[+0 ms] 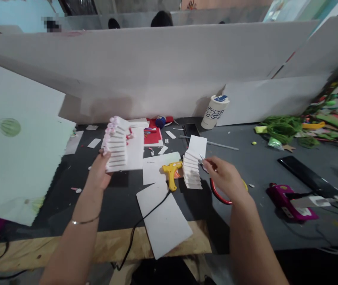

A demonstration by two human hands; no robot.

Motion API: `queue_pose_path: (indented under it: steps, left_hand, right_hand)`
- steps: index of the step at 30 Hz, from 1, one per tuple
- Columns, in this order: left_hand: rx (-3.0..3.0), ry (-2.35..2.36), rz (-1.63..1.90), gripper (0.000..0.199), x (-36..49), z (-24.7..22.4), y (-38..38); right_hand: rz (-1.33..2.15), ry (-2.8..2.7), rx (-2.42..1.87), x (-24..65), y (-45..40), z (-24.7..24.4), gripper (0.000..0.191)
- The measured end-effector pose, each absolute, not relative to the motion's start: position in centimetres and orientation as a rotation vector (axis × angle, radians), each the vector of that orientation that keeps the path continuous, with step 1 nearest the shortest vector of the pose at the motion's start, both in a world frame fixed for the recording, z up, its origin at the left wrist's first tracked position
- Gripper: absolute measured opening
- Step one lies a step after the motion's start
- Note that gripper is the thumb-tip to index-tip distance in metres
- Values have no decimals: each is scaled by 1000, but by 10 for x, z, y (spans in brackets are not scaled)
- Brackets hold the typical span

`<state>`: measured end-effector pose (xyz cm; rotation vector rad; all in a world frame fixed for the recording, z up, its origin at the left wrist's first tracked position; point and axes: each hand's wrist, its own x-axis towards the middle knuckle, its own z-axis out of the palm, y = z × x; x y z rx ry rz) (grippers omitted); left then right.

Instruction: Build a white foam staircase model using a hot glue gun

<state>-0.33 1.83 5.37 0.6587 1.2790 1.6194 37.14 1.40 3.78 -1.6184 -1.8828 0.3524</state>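
My left hand (100, 168) grips the lower left edge of a white card (134, 156), raised above the table. A pleated white paper strip (117, 152) and small pink beads or flowers (111, 128) sit on that card. My right hand (220, 172) is closed, fingertips pinched by a second folded paper strip (191, 172); what they hold is unclear. Beneath it shows a red curved handle (218, 194), mostly covered, probably of scissors. Between my hands lies a yellow glue gun (172, 174) on a white sheet (152, 170).
A white paper cup (215, 112) stands by the back board. Paper scraps, a glue stick (222, 145) and a phone (191, 130) lie nearby. Right are green yarn (283, 128), a black phone-like slab (307, 174) and a purple power strip (289, 202). A patterned sheet (17, 158) rises at left.
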Motion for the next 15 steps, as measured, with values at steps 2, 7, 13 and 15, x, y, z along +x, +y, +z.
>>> queue_pose_path:
  steps: [2, 7, 13, 15]
  left_hand:
    - [556, 1372, 1671, 17, -27, 55, 30]
    - [230, 1636, 1790, 15, -69, 50, 57]
    - [274, 1768, 1878, 22, -97, 38, 86]
    - [332, 1829, 1872, 23, -104, 38, 95]
  right_hand:
    - [417, -2046, -1685, 379, 4, 31, 28]
    - [389, -2130, -1697, 379, -14, -4, 34]
    - [565, -1976, -1688, 372, -6, -36, 54]
    - [646, -1906, -1682, 372, -2, -38, 52]
